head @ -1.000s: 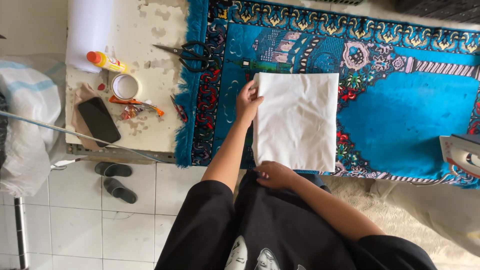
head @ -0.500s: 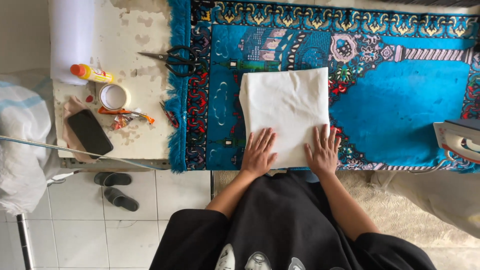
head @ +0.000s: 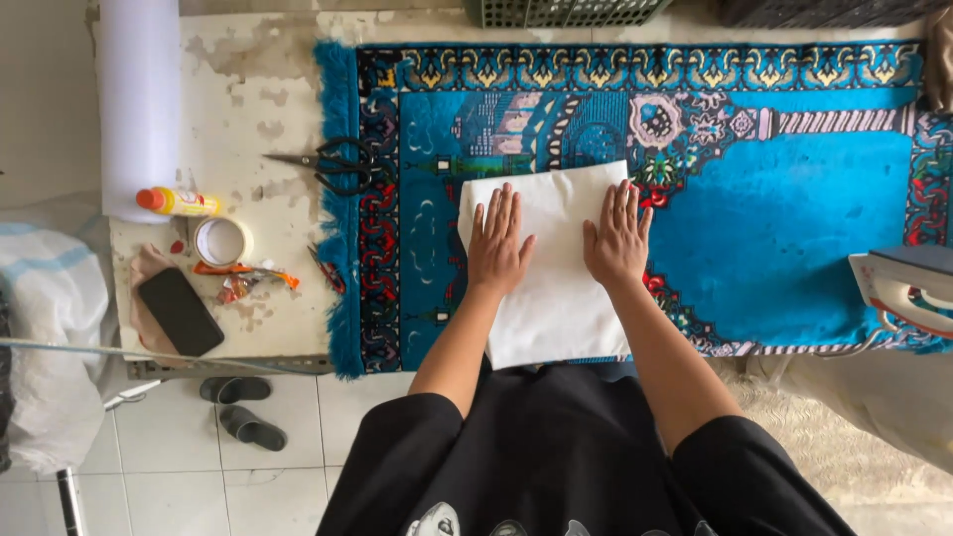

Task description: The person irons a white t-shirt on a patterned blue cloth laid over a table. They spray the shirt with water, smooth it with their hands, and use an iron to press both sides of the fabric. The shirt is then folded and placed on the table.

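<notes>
A folded white cloth (head: 556,298) lies on a blue patterned rug (head: 794,208) that covers the table. My left hand (head: 498,243) rests flat on the cloth's left part, fingers spread and pointing away from me. My right hand (head: 617,236) lies flat on its right part, fingers apart too. Neither hand grips anything.
Black scissors (head: 333,164) lie left of the rug on the bare tabletop. Near them are a yellow bottle (head: 179,201), a tape roll (head: 220,241), a black phone (head: 180,311) and a white roll (head: 139,99). An iron (head: 908,288) sits at the right edge. Slippers (head: 238,407) lie on the tiled floor.
Both hands slid up the cloth from its near edge to its upper half. A second ago the left hand was at the cloth's left edge and the right at its near corner.
</notes>
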